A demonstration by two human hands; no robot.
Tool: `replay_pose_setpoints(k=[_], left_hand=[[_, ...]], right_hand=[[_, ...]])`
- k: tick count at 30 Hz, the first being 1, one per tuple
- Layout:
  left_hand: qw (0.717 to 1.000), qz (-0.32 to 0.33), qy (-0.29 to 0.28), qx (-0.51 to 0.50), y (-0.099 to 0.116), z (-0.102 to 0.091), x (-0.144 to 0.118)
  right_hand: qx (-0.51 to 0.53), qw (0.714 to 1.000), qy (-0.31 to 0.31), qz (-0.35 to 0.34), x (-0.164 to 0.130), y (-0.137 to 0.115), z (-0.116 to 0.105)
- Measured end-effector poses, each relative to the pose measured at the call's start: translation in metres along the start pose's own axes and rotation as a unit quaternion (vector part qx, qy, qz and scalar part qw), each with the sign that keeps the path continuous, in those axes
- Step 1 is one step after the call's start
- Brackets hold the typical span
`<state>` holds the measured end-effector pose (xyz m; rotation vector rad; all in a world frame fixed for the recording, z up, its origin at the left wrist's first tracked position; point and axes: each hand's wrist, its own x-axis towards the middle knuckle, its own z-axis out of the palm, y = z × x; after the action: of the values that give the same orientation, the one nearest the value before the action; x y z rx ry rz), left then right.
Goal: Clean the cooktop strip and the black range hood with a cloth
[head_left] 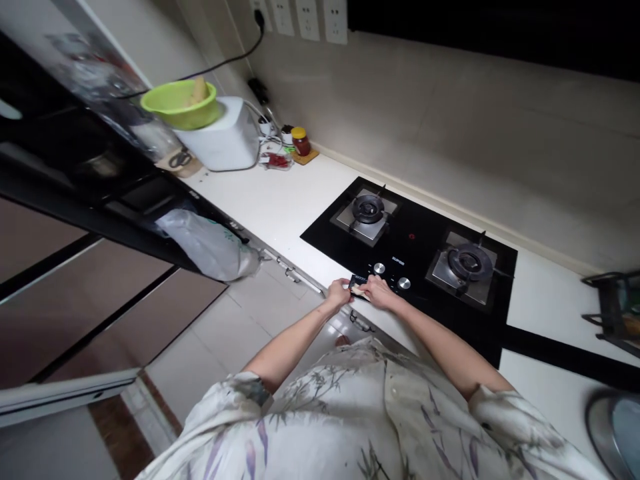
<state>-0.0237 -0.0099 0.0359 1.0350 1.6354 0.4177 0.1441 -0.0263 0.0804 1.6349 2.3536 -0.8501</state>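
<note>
My left hand (338, 293) and my right hand (379, 292) meet at the front edge of a black glass gas hob (415, 248) set in a white counter. Together they pinch a small dark flat object (358, 287) with a pale underside, just in front of the hob's two silver knobs (391, 275). What the object is cannot be made out. The hob has a left burner (367, 209) and a right burner (469, 261), both bare, with no flame visible.
A white appliance (220, 140) with a green bowl (180, 104) on top stands at the counter's far end, beside a red-filled jar (301, 141). A plastic bag (210, 245) hangs off the counter edge. A dark rack (615, 308) sits at right.
</note>
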Motion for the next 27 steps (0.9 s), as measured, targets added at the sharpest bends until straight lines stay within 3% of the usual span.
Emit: replay_pose_setpoints(k=[8, 14, 27], left_hand=[[0.999, -0.001, 0.031, -0.019, 0.005, -0.002, -0.01], [1.0, 0.009, 0.015, -0.016, -0.001, -0.003, -0.005], [0.999, 0.005, 0.02, -0.046, -0.004, -0.003, 0.001]], right_hand=[[-0.119, 0.992, -0.035, 0.022, -0.008, 0.001, -0.013], [-0.166, 0.979, -0.115, 0.041, 0.01, -0.009, -0.021], [-0.166, 0.978, -0.101, 0.078, -0.003, -0.002, -0.015]])
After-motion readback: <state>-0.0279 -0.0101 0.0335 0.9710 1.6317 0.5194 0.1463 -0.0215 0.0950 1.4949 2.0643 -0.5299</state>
